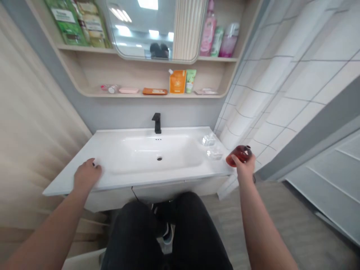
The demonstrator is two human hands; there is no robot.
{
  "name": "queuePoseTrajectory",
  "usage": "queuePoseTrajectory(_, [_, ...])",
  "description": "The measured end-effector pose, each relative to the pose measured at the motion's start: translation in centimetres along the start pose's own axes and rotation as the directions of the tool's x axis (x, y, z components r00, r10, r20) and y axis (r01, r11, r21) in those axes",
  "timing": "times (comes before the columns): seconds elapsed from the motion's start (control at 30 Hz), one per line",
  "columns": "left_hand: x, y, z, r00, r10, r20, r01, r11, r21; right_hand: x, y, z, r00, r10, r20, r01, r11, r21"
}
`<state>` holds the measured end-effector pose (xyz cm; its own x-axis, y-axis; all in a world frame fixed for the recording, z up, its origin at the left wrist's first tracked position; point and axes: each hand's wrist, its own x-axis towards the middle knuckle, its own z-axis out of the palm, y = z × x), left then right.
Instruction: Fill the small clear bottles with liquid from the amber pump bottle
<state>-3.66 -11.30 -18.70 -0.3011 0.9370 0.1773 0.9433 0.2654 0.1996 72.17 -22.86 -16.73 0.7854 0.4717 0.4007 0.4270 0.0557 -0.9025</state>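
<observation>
In my right hand (246,168) is an amber bottle (239,154) of reddish-brown see-through material. It tilts beyond the right end of the white washbasin counter (108,140), and its dark neck has no cap or pump on it. My left hand (86,174) rests low over the counter's left end with curled fingers. A small dark and white bit shows at its fingertips, too small to name. Two clear containers (208,140) stand on the counter right of the basin, nearer my right hand than my left.
A black faucet (157,123) rises behind the sink drain (159,158). Above hangs a mirror cabinet (140,33) whose shelves hold several bottles, an orange pouch (177,81) and a green tube (190,80). A pale curtain (33,112) borders the left, a tiled wall (298,86) the right.
</observation>
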Motion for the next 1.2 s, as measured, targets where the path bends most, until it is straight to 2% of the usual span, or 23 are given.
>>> queuePoseTrajectory(0.17, [0.2,0.0,0.4,0.999,-0.017,-0.031,0.016,1.0,-0.015,1.7,1.5,0.9,0.981,0.084,0.175,-0.067,0.992,-0.103])
queuePoseTrajectory(0.3, [0.2,-0.1,0.6,0.999,-0.013,-0.051,0.01,0.999,-0.05,1.7,2.3,1.5,0.972,0.047,0.229,-0.015,0.99,-0.137])
queuePoseTrajectory(0.4, [0.2,-0.2,0.7,0.998,-0.016,-0.063,0.013,0.998,-0.056,1.6,2.0,0.6,0.976,-0.027,0.216,0.057,0.989,-0.136])
queuePoseTrajectory(0.47, [0.2,-0.4,0.8,0.997,-0.011,-0.072,0.007,0.999,-0.052,1.4,0.7,-0.5,0.986,-0.136,0.093,0.152,0.97,-0.188])
queuePoseTrajectory(0.53, [0.2,-0.5,0.9,0.997,0.003,-0.078,-0.007,0.999,-0.048,1.3,-1.8,-1.4,0.948,-0.318,-0.014,0.298,0.904,-0.307])
queuePoseTrajectory(0.57, [0.3,-0.5,0.9,0.997,0.01,-0.079,-0.013,0.999,-0.045,1.3,-3.4,-1.6,0.912,-0.41,0.006,0.383,0.846,-0.371])
queuePoseTrajectory(0.6, [0.3,-0.6,0.9,0.997,0.01,-0.08,-0.013,0.999,-0.042,1.4,-5.2,-1.5,0.871,-0.48,0.099,0.473,0.769,-0.43])
queuePoseTrajectory(0.63, [0.3,-0.6,1.0,0.997,0.005,-0.081,-0.008,0.999,-0.038,1.6,-7.1,-1.1,0.823,-0.513,0.245,0.564,0.681,-0.467])
queuePoseTrajectory(0.67, [0.3,-0.6,1.0,0.997,-0.001,-0.081,-0.002,0.999,-0.035,1.9,-9.0,-0.3,0.765,-0.498,0.409,0.644,0.594,-0.483])
queuePoseTrajectory(0.73, [0.3,-0.6,0.9,0.997,-0.012,-0.073,0.01,0.999,-0.036,2.6,-12.3,1.9,0.66,-0.35,0.665,0.741,0.445,-0.502])
queuePoseTrajectory(0.8, [0.3,-0.6,0.9,0.998,-0.014,-0.061,0.012,0.999,-0.044,3.2,-14.4,4.7,0.623,-0.147,0.768,0.762,0.334,-0.555])
queuePoseTrajectory(0.9, [0.2,-0.5,0.7,0.998,-0.018,-0.055,0.015,0.998,-0.065,3.8,-15.4,8.2,0.622,0.139,0.77,0.736,0.23,-0.637])
queuePoseTrajectory(1.0, [0.0,-0.3,0.3,0.999,0.0,-0.05,-0.004,0.997,-0.08,3.9,-14.6,9.9,0.601,0.294,0.744,0.727,0.186,-0.661])
queuePoseTrajectory(1.1, [-0.3,-0.1,0.0,0.998,0.024,-0.062,-0.029,0.996,-0.083,3.9,-13.3,10.2,0.588,0.293,0.754,0.735,0.196,-0.649])
queuePoseTrajectory(1.2, [-0.5,0.2,-0.1,0.997,0.018,-0.078,-0.025,0.995,-0.092,3.7,-12.2,10.4,0.611,0.216,0.762,0.721,0.244,-0.648])
